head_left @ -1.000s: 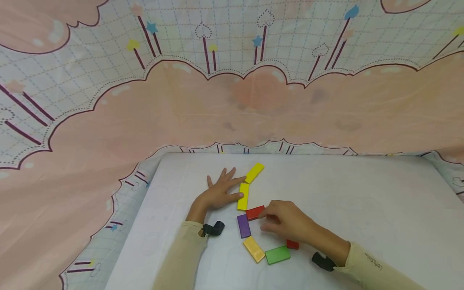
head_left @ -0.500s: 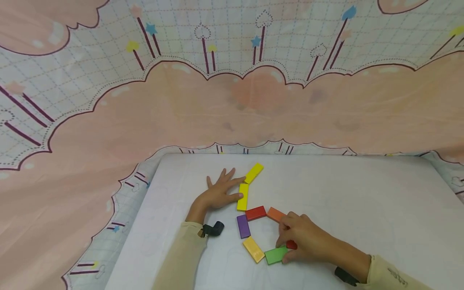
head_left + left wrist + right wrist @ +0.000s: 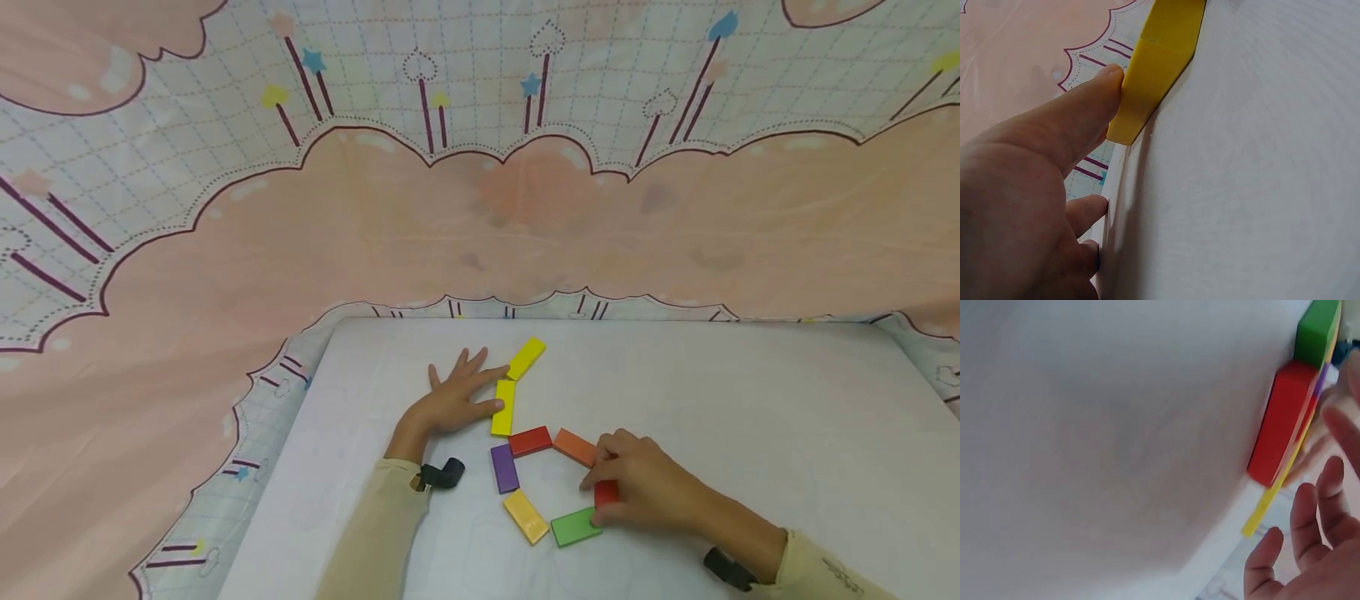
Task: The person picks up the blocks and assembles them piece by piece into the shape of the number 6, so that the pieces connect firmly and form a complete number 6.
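In the head view my left hand (image 3: pixel 453 402) lies with spread fingers on the table; its thumb touches a yellow block (image 3: pixel 503 408) and its index finger reaches a second yellow block (image 3: pixel 527 358). My right hand (image 3: pixel 648 479) is over the ring's right side, fingers loosely bent around a red block (image 3: pixel 607 492). Its thumb is close by the end of a green block (image 3: pixel 575 527), and its fingertips overlap an orange block (image 3: pixel 575 447). In the right wrist view those fingers stand apart beside the red block (image 3: pixel 1280 425).
Another red block (image 3: pixel 529 441), a purple block (image 3: pixel 505 468) and an amber block (image 3: pixel 526 517) make up the ring's left side. All lie on a white table (image 3: pixel 750 417). A printed cloth (image 3: pixel 480 225) hangs behind it.
My right hand has moved from the top red block down and right to the ring's right side, uncovering the orange block. My left hand keeps its place on the yellow blocks.
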`<action>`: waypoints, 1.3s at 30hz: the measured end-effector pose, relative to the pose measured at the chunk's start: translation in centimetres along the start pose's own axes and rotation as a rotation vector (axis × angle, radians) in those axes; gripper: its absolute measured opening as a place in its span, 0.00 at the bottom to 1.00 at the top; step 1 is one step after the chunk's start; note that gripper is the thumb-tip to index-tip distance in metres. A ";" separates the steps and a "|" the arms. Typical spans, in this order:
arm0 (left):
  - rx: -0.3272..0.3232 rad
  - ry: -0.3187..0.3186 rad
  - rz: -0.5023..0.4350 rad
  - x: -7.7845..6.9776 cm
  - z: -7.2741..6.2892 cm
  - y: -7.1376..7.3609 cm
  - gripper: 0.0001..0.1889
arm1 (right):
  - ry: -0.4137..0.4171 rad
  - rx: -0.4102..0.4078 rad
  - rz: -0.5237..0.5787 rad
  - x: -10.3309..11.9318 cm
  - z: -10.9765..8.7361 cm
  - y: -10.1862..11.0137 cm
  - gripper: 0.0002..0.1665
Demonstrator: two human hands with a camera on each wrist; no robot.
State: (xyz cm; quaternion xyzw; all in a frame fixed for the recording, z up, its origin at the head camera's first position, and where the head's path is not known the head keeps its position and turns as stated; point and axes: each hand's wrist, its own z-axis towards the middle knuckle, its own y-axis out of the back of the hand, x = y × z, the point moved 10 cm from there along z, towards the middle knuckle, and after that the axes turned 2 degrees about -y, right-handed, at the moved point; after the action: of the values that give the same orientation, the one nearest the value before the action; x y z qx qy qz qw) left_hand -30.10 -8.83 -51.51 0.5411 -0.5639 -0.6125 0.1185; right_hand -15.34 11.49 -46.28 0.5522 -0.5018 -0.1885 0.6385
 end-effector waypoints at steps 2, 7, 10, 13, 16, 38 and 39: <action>-0.002 -0.001 -0.001 0.0 0.0 0.0 0.33 | -0.048 -0.041 -0.023 -0.9 -0.1 0.7 0.20; 0.001 0.003 -0.005 -0.1 0.0 -0.1 0.33 | -0.165 -0.086 -0.060 -2.7 -0.6 1.6 0.23; 0.001 0.006 0.000 -0.2 0.0 -0.1 0.33 | -0.187 -0.082 -0.045 -3.2 -0.7 1.5 0.25; 0.000 0.007 0.001 -0.2 -0.1 0.0 0.33 | -0.200 -0.076 -0.026 -3.4 -0.7 1.2 0.25; -0.001 0.005 -0.001 -0.2 -0.1 0.1 0.33 | -0.213 -0.067 -0.023 -3.5 -0.5 1.2 0.25; 0.009 0.003 -0.007 -0.4 -0.2 0.2 0.34 | -0.275 -0.033 0.054 -4.4 3.6 1.4 0.17; 0.008 0.003 -0.009 -0.4 -0.2 0.1 0.33 | -0.278 -0.030 0.059 -4.4 3.6 1.4 0.17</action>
State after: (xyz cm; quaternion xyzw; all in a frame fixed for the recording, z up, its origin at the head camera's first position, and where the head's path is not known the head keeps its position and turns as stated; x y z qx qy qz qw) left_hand -29.88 -8.67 -51.13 0.5448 -0.5638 -0.6101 0.1146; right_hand -20.72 13.55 -47.34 0.4962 -0.5985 -0.2520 0.5763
